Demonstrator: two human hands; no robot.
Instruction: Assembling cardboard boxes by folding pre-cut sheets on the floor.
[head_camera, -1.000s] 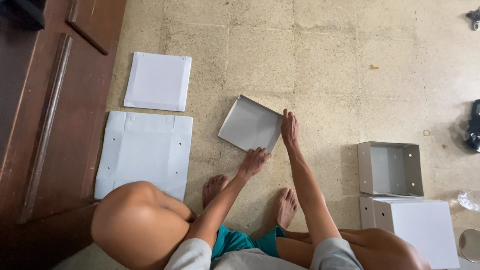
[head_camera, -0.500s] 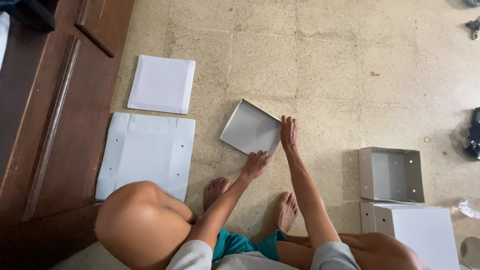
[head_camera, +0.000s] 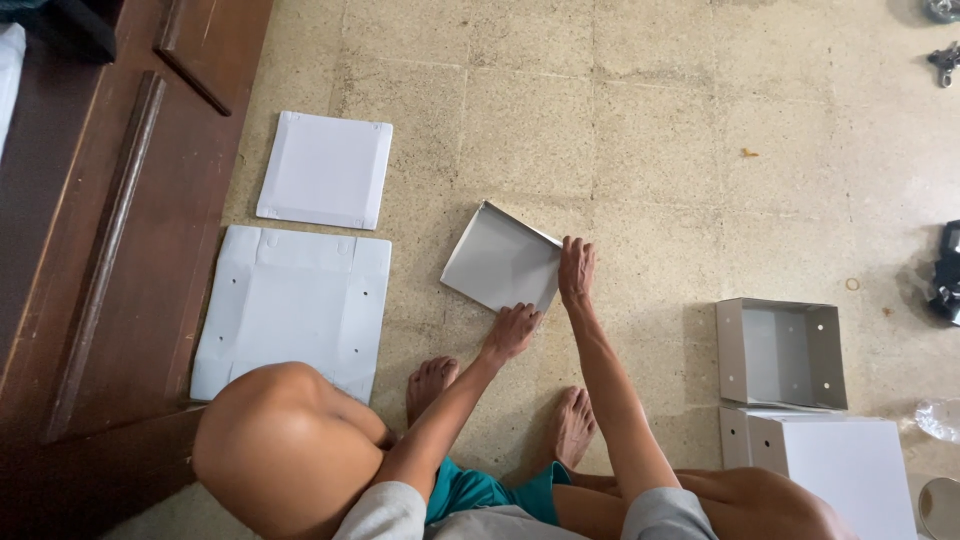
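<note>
Your two hands press one small grey tray (head_camera: 500, 262) flat on the floor (head_camera: 640, 130) — left hand (head_camera: 512, 330) at its near corner, right hand (head_camera: 576, 270) on its right edge, fingers spread, gripping nothing. Left of the tray lie two white sheets (head_camera: 295, 305); right of it, two boxes (head_camera: 782, 352).

white box (head_camera: 850, 470) cropped, dark objects (head_camera: 945, 270) (unclear)

Place: a home floor used as a box-folding spot
Floor: worn speckled tiles (head_camera: 640, 130)
Left of the hands: dark wooden door (head_camera: 100, 250), flat white cardboard sheets (head_camera: 295, 305)
Right: assembled grey box (head_camera: 782, 352)
</note>
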